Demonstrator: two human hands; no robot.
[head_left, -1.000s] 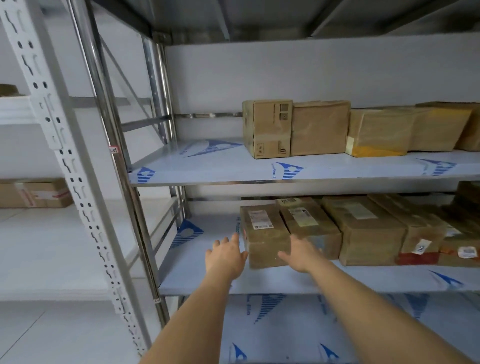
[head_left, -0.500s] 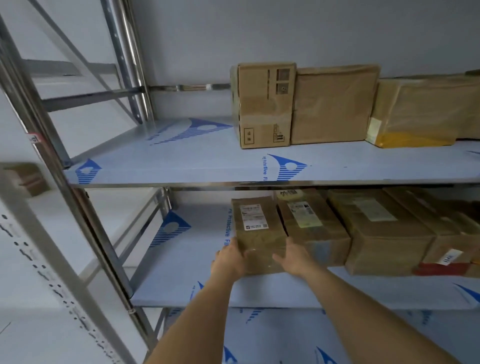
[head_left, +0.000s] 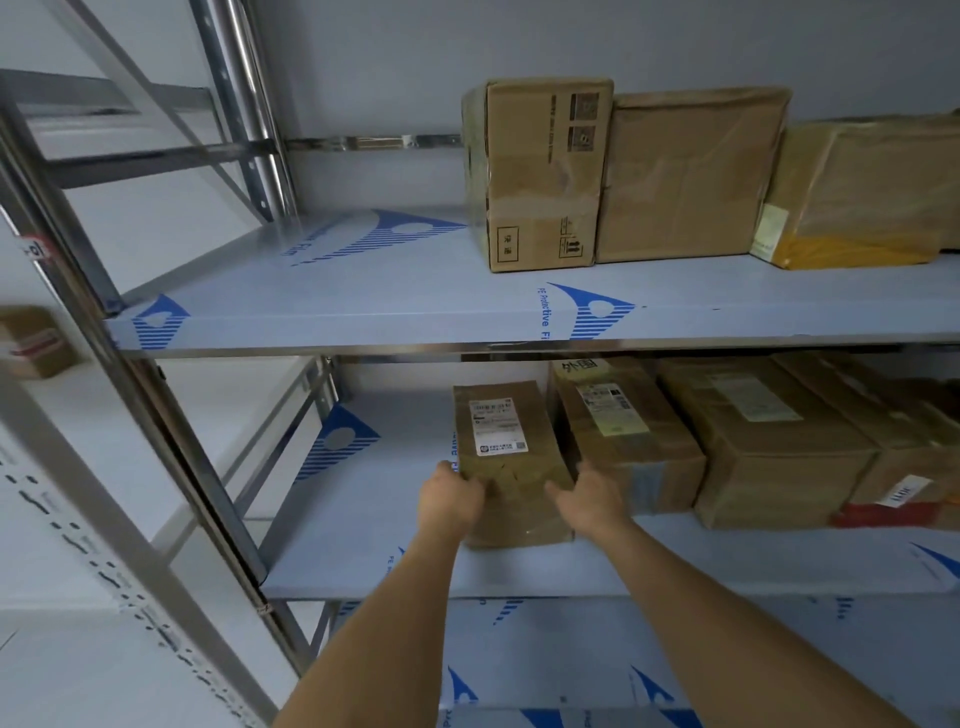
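Now both of your hands are on the brown box (head_left: 506, 452). It sits on the lower shelf (head_left: 395, 561), at the left end of a row of boxes, just beside the next box (head_left: 639, 467). Your left hand (head_left: 449, 501) holds the left front corner, with its fingers curled round the side. Your right hand (head_left: 589, 499) holds the right front corner, with its thumb on the front and its fingers round the right side. So the fingers of both hands are clamped on the brown box.

On top of it is a white label (head_left: 497, 427) with black print and a small blue square, but the words are too small to read. The upper shelf (head_left: 363, 312) has blue writing (head_left: 544, 319) that says "PE Protective". A tall box (head_left: 540, 171) up there shows two little arrows pointing up.
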